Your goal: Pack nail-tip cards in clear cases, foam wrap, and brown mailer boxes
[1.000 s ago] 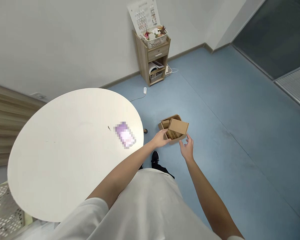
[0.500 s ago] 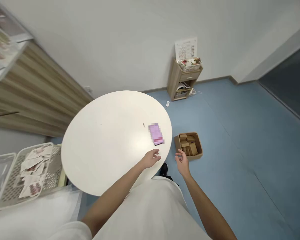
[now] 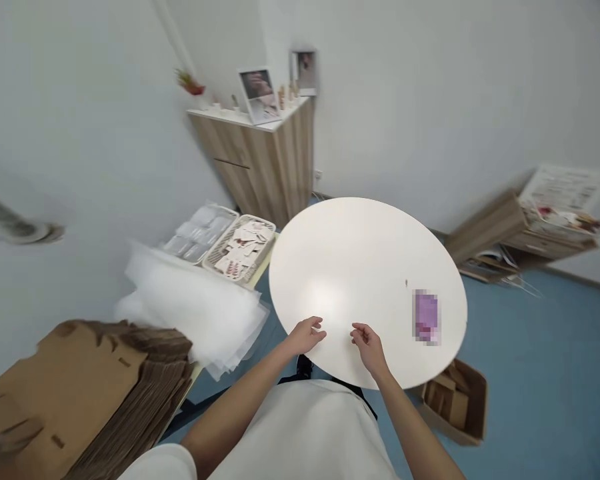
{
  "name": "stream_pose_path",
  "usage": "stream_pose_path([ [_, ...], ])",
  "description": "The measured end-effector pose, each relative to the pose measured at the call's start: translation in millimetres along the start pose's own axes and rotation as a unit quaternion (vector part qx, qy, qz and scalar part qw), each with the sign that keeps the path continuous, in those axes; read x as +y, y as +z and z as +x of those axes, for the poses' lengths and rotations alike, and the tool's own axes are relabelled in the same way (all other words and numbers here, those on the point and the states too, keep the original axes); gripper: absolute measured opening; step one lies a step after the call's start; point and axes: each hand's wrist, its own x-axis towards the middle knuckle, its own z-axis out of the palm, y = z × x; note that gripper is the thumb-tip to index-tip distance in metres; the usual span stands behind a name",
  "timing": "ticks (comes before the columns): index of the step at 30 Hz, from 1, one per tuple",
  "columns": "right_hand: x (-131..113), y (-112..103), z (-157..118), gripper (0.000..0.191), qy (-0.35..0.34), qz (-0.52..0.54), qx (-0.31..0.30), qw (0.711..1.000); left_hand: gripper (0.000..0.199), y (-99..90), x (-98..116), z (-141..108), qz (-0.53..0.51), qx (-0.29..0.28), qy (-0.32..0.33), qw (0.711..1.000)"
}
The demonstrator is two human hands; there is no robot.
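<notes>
My left hand (image 3: 306, 335) hovers over the near edge of a round white table (image 3: 350, 247), fingers loosely curved and apart, holding nothing. Facing it, my right hand (image 3: 368, 347) is also open and bare, with a gap between the two. Right of my right hand lies a flat purple item (image 3: 426, 316), blurred into blocks, so its kind is hidden. A tiny dark object (image 3: 407, 283) lies just beyond it.
To the left are stacked flat cardboard boxes (image 3: 80, 387), white translucent sheets (image 3: 195, 300), a basket of printed cards (image 3: 243, 247) and a basket of clear packets (image 3: 200, 230). A carton of small boxes (image 3: 473, 400) stands on the floor at right. Cabinets (image 3: 260, 160) line the wall.
My view has swung left, bringing the cardboard stack and sheets into sight. The table and purple item now appear further right. Both hands stay open, and my right hand is now above the table.
</notes>
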Motion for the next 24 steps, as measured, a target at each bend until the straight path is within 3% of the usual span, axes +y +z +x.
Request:
stream_pose_path([
  [4, -30.2, 32.0, 17.0, 0.039, -0.029, -0.045, -0.129, 0.990, 0.050, -27.5, -23.3, -22.2, -0.019, 0.086, -0.038, 0.995],
  [8, -37.8, 50.1, 36.1, 0.038, -0.044, -0.060, -0.222, 0.972, 0.053, -39.6, -47.8, -36.8, -0.024, 0.143, -0.074, 0.987],
  [12, -34.3, 65.9, 57.6, 0.032, -0.051, -0.115, -0.262, 0.957, 0.052, -49.4, -60.9, -47.8, -0.023, 0.164, -0.097, 0.981],
  [16, -46.4, 85.3, 76.5, 0.029, -0.056, -0.152, -0.305, 0.939, 0.054, -70.8, -60.2, -54.4, -0.025, 0.185, -0.130, 0.974],
  [24, -78.9, 148.4, 114.4, 0.030, -0.082, -0.157, -0.328, 0.928, 0.055, -146.4, -61.5, -55.5, 0.002, 0.237, -0.125, 0.963],
])
